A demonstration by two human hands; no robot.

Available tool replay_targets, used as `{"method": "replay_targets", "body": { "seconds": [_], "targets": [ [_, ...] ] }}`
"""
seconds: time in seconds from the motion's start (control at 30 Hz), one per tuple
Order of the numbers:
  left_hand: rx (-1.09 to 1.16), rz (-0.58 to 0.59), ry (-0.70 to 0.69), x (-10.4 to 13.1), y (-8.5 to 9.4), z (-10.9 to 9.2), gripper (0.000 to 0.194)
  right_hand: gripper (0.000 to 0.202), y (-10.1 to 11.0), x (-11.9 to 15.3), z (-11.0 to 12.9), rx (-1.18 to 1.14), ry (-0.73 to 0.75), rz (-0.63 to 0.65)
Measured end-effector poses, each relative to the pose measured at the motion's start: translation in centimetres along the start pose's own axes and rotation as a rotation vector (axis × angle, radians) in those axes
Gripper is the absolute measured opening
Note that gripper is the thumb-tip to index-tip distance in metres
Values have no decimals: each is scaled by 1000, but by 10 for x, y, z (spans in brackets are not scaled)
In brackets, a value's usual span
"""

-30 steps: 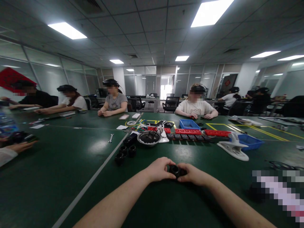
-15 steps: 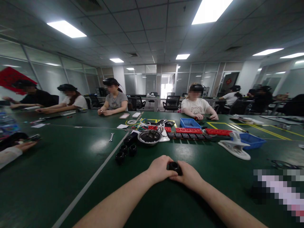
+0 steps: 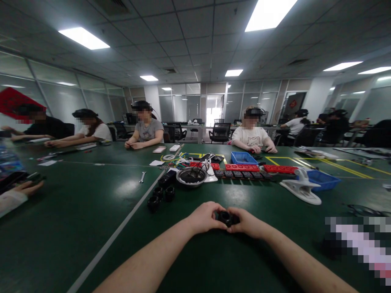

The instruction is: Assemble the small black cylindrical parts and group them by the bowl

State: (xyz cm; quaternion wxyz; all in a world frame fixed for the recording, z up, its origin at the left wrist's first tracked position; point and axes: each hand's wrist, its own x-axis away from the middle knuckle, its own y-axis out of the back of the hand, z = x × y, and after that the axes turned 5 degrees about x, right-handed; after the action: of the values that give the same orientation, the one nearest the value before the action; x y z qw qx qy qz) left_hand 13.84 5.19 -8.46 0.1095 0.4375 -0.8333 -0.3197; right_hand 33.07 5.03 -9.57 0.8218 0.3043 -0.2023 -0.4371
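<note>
A round black part [image 3: 225, 218] with an opening in its top sits between my two hands, low over the green table [image 3: 128, 252]. My left hand [image 3: 205, 218] wraps its thumb and fingers round the left side of it. From the right, my right hand [image 3: 247, 222] grips the same part, its fingertips close to those of the left. Several similar black round parts [image 3: 153, 202] stand together to the left, beside a metal bowl [image 3: 191, 176] with dark contents.
Beyond my hands lie red strips [image 3: 241, 167], a blue basket [image 3: 243, 158], a white clamp-like stand [image 3: 301, 189] and cables. A wrench [image 3: 142, 177] lies left. Another person's hand [image 3: 30, 188] is at the left edge; people sit across the table.
My right hand has shifted slightly to the right, and its fingers have changed their hold. More of the black part shows between the hands.
</note>
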Motion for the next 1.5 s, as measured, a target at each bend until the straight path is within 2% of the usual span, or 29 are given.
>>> {"method": "replay_targets", "body": {
  "seconds": [0.13,0.23,0.3,0.4,0.47,0.53,0.6,0.7,0.87,0.97,1.07,1.17,1.23,1.3,1.37,1.5],
  "targets": [
    [10,-30,29,-1,-6,1,45,37,-10,-4,-1,193,-22,-123],
    [-91,-124,82,0,-12,0,47,45,-19,-6,2,389,-68,-246],
    [-159,-147,115,1,-13,-2,47,47,-21,-6,6,448,-78,-283],
    [-200,-164,85,3,-11,-3,54,63,-13,-2,7,322,17,-223],
    [-171,-253,38,2,-5,0,59,69,-3,0,4,162,93,-188],
    [-124,-362,27,0,1,6,52,57,6,-1,-4,53,96,-250],
    [-99,-403,53,-2,5,13,47,53,8,-5,-14,31,28,-385],
    [-109,-366,101,-5,4,22,55,49,1,-13,-25,87,-75,-532],
    [-156,-330,121,-6,-5,24,44,37,-11,-14,-28,180,-83,-593],
    [-190,-384,128,-6,-6,23,35,32,-10,-12,-27,233,-47,-638],
    [-308,-451,179,-5,-5,26,49,47,-8,-13,-28,505,-70,-711],
    [-505,-365,302,-5,-6,33,64,65,-11,-16,-30,757,-323,-640],
    [-578,-274,361,-5,-7,38,70,63,-12,-17,-30,803,-441,-534],
    [-607,-222,380,-5,-9,40,73,51,-13,-15,-28,836,-434,-454],
    [-614,-204,384,-5,-9,41,74,42,-11,-13,-28,850,-382,-447],
    [-587,-197,380,-6,-8,42,74,45,-6,-11,-35,764,-269,-570]
  ]
}}
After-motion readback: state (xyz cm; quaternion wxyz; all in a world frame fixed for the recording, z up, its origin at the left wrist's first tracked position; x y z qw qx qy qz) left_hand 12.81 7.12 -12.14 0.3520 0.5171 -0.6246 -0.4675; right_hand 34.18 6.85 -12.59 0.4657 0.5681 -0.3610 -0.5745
